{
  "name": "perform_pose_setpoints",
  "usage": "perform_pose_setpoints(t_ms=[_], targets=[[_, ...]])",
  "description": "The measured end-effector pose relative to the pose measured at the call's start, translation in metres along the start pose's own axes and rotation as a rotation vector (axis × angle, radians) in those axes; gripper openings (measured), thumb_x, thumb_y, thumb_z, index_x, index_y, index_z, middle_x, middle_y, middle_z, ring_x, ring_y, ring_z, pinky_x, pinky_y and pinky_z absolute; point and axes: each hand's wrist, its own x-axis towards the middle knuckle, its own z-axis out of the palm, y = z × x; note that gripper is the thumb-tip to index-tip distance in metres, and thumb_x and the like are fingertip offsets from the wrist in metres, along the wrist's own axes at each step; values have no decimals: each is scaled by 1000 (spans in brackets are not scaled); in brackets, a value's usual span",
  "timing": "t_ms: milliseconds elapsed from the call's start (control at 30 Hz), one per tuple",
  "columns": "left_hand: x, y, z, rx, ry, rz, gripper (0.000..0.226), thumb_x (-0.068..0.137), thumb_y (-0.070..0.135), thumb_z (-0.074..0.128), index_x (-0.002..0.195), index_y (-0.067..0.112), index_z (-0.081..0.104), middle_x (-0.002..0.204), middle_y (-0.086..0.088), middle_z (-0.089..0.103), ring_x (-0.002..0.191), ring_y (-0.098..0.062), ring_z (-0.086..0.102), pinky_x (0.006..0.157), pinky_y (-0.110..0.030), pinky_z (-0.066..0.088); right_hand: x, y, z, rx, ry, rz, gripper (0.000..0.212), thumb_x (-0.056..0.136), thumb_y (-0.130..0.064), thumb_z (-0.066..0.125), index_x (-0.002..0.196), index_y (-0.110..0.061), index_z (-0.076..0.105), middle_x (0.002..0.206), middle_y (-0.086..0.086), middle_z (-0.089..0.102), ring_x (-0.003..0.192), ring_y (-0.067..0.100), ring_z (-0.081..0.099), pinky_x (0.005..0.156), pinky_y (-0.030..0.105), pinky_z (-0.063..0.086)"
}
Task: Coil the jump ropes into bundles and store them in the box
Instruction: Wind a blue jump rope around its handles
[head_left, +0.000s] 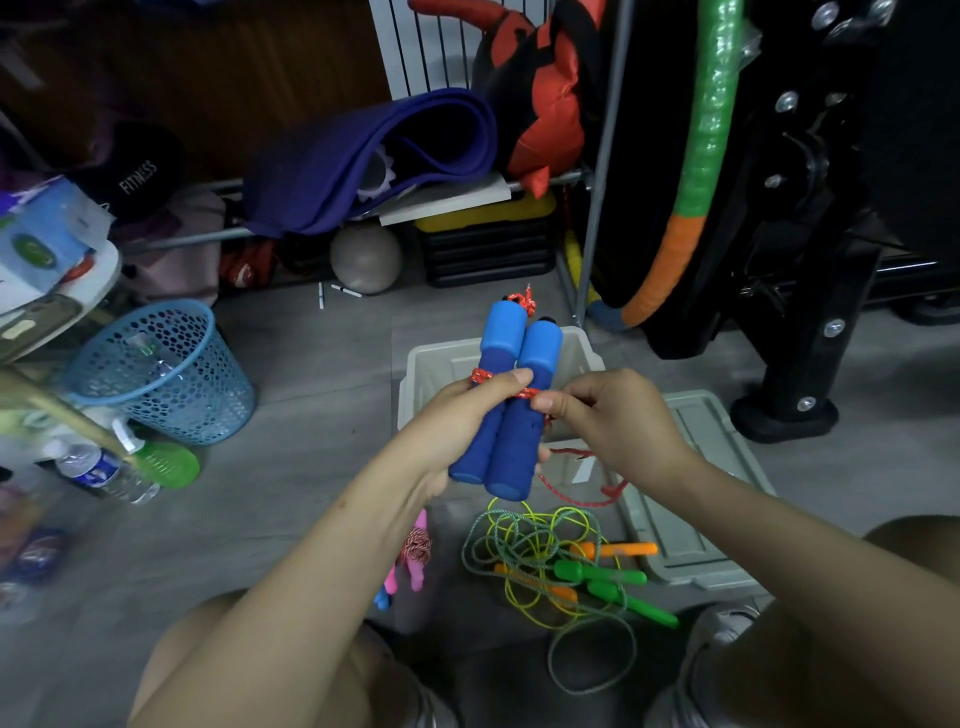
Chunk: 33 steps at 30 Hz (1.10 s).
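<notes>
Currently the two blue foam handles (511, 400) are held side by side in the left hand (462, 415), whose fingers are curled round them and whose thumb is pressed over the red cord (524, 392) where it crosses the grips. The cord is pinched just beside that thumb by the right hand (605, 415), between thumb and forefinger, and a loose length (582, 483) is seen hanging below the handles toward the grey box (576, 348), which stands open on the floor directly behind the bundle, with its lid (696, 483) laid just to the right. Only a turn or two appears to have been wound, so the wrapping is judged to be at an early stage. For the step to be done well, the handles should be kept parallel and tightly together, and each turn should be laid snug against the last while tension is kept on the cord; the thumb should be lifted only as a new turn is brought under it, otherwise the earlier turns could slacken on the soft foam. The hanging length should be fed through the fingers without kinks, and the end tucked under a turn before the bundle is lowered into the box. Further tangled ropes with green and orange handles (597, 571) lie on the floor below, near the lid, not yet coiled.
</notes>
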Motion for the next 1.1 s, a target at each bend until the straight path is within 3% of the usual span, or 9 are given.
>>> perform_pose_setpoints(t_ms=[167,267,333,433,533,667,800,967,1100], targets=[[3,2,-4,52,-4,31,20,91,18,59,101,2,57,73,-11,67,54,-25,65,49,-32,55,6,-2,-14,48,-132,60,44,80,-44,65,66,-3,69,51,4,39,48,10,32,46,21,25],[7,3,-9,115,72,63,13,90,17,61,94,5,56,71,-9,68,57,-28,65,57,-39,58,6,-2,-23,-85,-269,-27,26,85,-36,66,88,-12,75,68,-5,64,60,5,53,58,16,39],[12,3,-15,213,152,108,12,89,17,64,90,10,54,77,-10,66,68,-32,65,73,-53,57,5,-4,-27,-222,-286,-81,19,87,-33,64,91,-18,74,69,-14,62,64,3,55,58,10,37],[14,3,-16,352,153,153,14,87,16,67,86,16,53,84,-13,64,81,-36,64,84,-62,51,4,-10,-34,-346,-240,-140,23,92,-32,56,75,-23,68,49,-13,44,51,6,44,50,12,32],[15,3,-11,377,103,164,16,88,12,65,85,17,50,83,-13,62,79,-36,62,83,-64,50,5,-9,-40,-292,-284,-95,32,96,-28,50,64,-26,55,44,-12,50,47,0,49,49,11,34],[18,3,-18,457,104,196,30,80,25,74,90,19,47,88,-11,63,82,-36,65,83,-60,52,5,-9,-41,97,-328,107,37,98,-26,46,65,-12,55,41,-5,49,34,4,47,42,16,39],[23,-4,-15,1041,193,244,48,76,38,75,95,15,37,80,2,52,74,-20,55,63,-32,43,3,-17,-38,366,-425,186,32,97,-21,48,69,-9,55,42,-9,43,35,6,39,39,19,32],[24,-13,-7,1312,-43,221,57,71,53,74,102,15,44,92,-2,59,86,-22,57,70,-35,45,4,-16,-32,-238,-328,-229,35,93,-36,51,71,-12,64,51,-9,46,51,3,45,53,20,30],[16,-9,-2,1388,-124,266,52,69,59,72,101,25,50,88,10,57,83,-12,55,70,-28,45,4,-24,-36,-580,-210,-303,34,88,-55,48,86,-24,64,72,-8,55,77,15,55,62,27,31]])
